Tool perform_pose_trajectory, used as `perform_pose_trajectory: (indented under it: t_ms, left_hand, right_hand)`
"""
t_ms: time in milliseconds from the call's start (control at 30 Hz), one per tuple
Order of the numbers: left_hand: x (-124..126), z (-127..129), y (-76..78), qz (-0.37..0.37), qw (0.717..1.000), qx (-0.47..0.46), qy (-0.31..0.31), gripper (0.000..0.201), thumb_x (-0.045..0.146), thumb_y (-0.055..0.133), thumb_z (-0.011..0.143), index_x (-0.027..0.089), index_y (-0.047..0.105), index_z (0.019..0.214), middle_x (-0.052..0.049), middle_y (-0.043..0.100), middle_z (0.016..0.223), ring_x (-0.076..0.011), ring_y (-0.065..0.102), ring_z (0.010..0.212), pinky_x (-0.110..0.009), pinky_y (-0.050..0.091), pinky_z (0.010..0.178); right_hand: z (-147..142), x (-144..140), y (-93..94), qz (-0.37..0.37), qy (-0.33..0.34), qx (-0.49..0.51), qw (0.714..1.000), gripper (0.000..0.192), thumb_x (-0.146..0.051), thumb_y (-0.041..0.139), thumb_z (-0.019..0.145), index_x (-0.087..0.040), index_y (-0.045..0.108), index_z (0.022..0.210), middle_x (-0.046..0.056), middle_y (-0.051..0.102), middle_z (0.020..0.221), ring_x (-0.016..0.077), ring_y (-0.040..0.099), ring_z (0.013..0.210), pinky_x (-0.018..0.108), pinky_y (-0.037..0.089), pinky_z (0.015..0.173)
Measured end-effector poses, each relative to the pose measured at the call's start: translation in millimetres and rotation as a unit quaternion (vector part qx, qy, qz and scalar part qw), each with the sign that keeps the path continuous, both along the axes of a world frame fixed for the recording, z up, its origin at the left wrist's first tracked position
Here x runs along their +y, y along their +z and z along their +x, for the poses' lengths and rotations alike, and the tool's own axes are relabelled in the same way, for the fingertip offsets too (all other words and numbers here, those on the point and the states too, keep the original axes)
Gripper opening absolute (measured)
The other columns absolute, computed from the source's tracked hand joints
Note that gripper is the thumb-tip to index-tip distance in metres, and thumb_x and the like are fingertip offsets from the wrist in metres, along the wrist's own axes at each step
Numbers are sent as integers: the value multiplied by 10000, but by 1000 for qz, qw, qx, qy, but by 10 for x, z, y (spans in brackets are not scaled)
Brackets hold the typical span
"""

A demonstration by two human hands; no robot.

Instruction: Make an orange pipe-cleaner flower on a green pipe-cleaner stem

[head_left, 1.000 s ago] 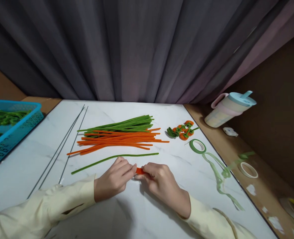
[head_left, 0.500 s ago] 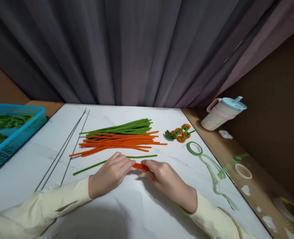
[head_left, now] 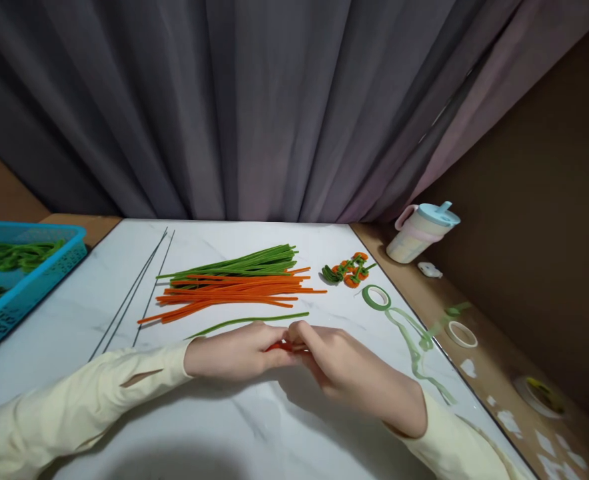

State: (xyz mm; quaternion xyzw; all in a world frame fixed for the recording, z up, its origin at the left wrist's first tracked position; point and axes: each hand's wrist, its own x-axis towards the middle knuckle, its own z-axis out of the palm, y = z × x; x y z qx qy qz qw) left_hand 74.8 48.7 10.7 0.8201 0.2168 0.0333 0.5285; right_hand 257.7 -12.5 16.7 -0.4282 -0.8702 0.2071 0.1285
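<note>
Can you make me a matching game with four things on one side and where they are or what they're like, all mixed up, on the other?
Things
1. small orange piece
2. blue basket
3. tumbler
4. roll of green tape

Places and looks
A. lying on the right part of the white tabletop
B. between the fingers of the left hand and right hand
C. has a pale blue lid and a pink handle
D. at the far left, with green looped pieces inside

Right pairs
1-B, 2-D, 3-C, 4-A
</note>
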Motion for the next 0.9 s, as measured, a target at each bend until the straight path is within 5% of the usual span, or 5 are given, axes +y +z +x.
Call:
perform_pose_trajectory:
  t_ms: [167,367,900]
  left_hand:
    - [-64,12,12,21,998,51,-26,240,280,392,905,161,568,791,29,474,640,-105,431,600,-196,337,570]
    - [-182,61,-66,-29,994,76,-71,270,323,355,911,175,447,705,41,434,602,-89,385,538,-187,315,521]
    - [-235,52,-170,-142,975,158,-70,390,479,330,900,193,369,638,84,334,346,-70,331,284,-181,263,367]
  right_hand:
    - [70,-203,-9,40,-14,-81,996,284,38,388,660,-187,417,832,12,550,682,153,448,573,248,292,543]
    - [50,-431,-85,10,-29,-104,994,258,25,417,658,-168,507,805,24,576,703,156,464,611,252,305,572]
    - [489,-972,-176,-19,-180,-20,983,251,-114,323,885,-185,561,850,36,591,700,157,538,627,249,386,576]
